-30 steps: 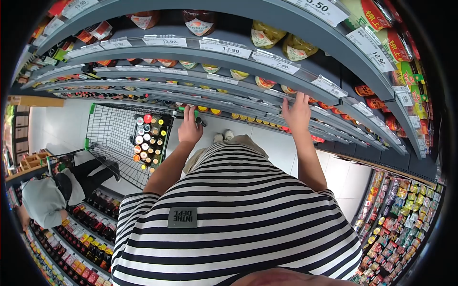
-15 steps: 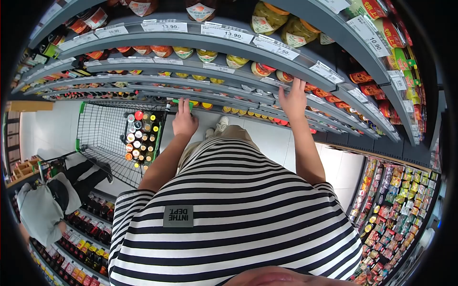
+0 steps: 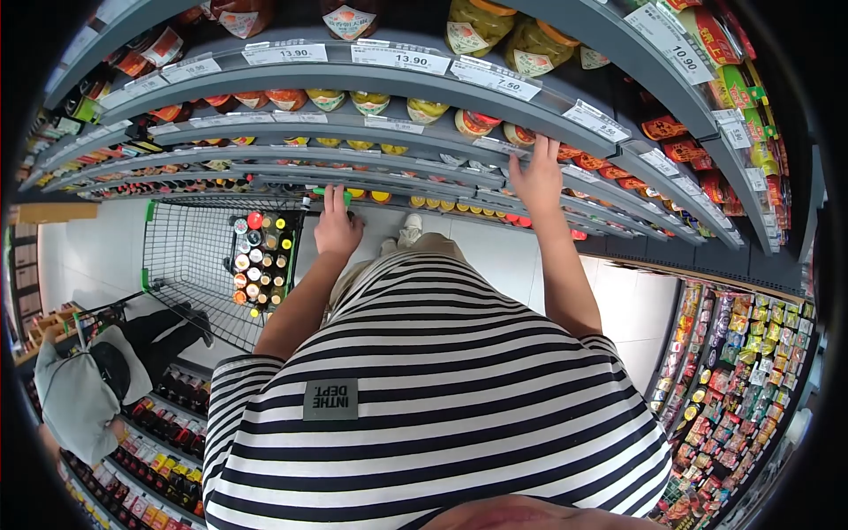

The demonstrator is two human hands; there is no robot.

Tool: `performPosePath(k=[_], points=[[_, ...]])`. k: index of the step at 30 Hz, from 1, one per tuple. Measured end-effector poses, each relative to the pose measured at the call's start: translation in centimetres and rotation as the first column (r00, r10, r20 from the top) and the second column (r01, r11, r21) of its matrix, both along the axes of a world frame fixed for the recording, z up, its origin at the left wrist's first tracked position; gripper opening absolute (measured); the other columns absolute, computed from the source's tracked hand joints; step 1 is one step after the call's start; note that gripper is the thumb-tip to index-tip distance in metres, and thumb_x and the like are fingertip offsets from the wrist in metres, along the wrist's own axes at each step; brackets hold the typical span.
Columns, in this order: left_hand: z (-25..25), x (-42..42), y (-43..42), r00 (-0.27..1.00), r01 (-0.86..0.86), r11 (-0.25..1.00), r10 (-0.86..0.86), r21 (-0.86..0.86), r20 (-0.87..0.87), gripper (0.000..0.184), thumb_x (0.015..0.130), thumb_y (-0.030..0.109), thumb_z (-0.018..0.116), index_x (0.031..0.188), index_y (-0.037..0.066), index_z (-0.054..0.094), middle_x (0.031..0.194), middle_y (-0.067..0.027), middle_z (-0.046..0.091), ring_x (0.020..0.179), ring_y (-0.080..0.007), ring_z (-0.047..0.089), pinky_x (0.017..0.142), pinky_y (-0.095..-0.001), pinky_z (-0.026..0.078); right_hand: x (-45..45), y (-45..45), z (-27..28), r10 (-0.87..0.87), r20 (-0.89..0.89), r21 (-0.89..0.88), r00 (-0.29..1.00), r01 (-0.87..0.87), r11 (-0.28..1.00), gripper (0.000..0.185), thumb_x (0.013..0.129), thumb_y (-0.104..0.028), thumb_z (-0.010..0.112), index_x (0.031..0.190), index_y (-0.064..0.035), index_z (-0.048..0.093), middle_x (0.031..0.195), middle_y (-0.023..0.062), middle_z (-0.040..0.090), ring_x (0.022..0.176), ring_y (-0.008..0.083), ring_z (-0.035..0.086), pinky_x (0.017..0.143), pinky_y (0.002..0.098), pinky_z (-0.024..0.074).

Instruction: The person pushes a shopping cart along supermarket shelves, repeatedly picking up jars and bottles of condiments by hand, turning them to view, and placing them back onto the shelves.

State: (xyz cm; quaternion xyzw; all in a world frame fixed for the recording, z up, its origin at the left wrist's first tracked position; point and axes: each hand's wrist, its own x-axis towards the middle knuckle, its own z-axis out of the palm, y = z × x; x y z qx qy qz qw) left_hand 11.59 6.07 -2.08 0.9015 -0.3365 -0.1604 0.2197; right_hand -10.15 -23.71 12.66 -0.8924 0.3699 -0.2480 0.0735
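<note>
My left hand (image 3: 338, 228) is on the handle end of a wire shopping cart (image 3: 185, 252), its fingers over the green-trimmed bar. Tightly grouped bottles and jars (image 3: 262, 256) with red, yellow, white and dark caps stand in the cart. My right hand (image 3: 537, 179) is raised at a shelf edge (image 3: 579, 177), thumb and fingers apart, its fingertips by the price strip just under some red-labelled jars (image 3: 518, 134). It holds nothing that I can see.
Shelves of pickle jars (image 3: 477, 26) with price tags (image 3: 402, 58) curve across the top. Packets (image 3: 751, 371) fill a rack at the lower right. A person in a light top (image 3: 88, 389) is beside bottle shelves (image 3: 168, 433) at the left. Pale floor tiles (image 3: 495, 252) lie below.
The view has shifted along the shelves, and more of the upper jars shows. The cart now appears farther left. My right hand has slid slightly left and up along the shelf edge.
</note>
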Motion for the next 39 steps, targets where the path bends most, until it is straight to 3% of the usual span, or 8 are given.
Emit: performPosePath(k=[27, 33, 35, 39], points=[[0.47, 0.0, 0.21, 1.0, -0.01, 1.0, 0.01, 0.023, 0.027, 0.081, 0.079, 0.015, 0.066, 0.153, 0.015, 0.032, 0.161, -0.0098, 0.032, 0.108, -0.0378, 0.063, 0.082, -0.049, 0.057, 0.6, 0.37, -0.38, -0.023, -0.009, -0.038, 1.0, 0.023, 0.999, 0.066, 0.083, -0.017, 0.073, 0.139, -0.0006, 0.041, 0.135, 0.0268, 0.046, 0.094, 0.0472, 0.066, 0.072, 0.0505, 0.0576], [-0.01, -0.01, 0.03, 1.0, -0.015, 0.999, 0.014, 0.039, 0.027, 0.081, 0.08, 0.015, 0.065, 0.153, 0.015, 0.031, 0.161, -0.0093, 0.032, 0.107, -0.0378, 0.063, 0.081, -0.0501, 0.057, 0.45, 0.52, 0.05, -0.061, -0.045, 0.038, 0.997, 0.062, 0.997, 0.066, 0.084, -0.017, 0.072, 0.139, 0.0001, 0.041, 0.132, 0.0271, 0.047, 0.093, 0.0466, 0.066, 0.071, 0.0503, 0.0578], [0.01, 0.17, -0.03, 1.0, -0.008, 0.999, 0.008, 0.033, 0.025, 0.081, 0.08, 0.015, 0.065, 0.153, 0.015, 0.031, 0.161, -0.0088, 0.032, 0.107, -0.038, 0.063, 0.081, -0.0502, 0.057, 0.51, 0.47, 0.17, -0.044, -0.043, -0.051, 0.998, 0.042, 0.998, 0.064, 0.084, -0.018, 0.072, 0.137, 0.0004, 0.042, 0.129, 0.0267, 0.048, 0.09, 0.0462, 0.067, 0.07, 0.0501, 0.0579], [-0.1, 0.12, -0.06, 0.999, -0.012, 0.999, 0.011, 0.033, 0.04, 0.082, 0.079, 0.014, 0.065, 0.153, 0.015, 0.03, 0.161, -0.0084, 0.032, 0.107, -0.0381, 0.064, 0.08, -0.0502, 0.057, 0.41, 0.24, -0.25, -0.041, -0.046, -0.066, 0.998, 0.038, 0.997, 0.062, 0.084, -0.018, 0.073, 0.136, 0.0008, 0.043, 0.128, 0.0262, 0.049, 0.087, 0.0461, 0.067, 0.069, 0.0501, 0.058]])
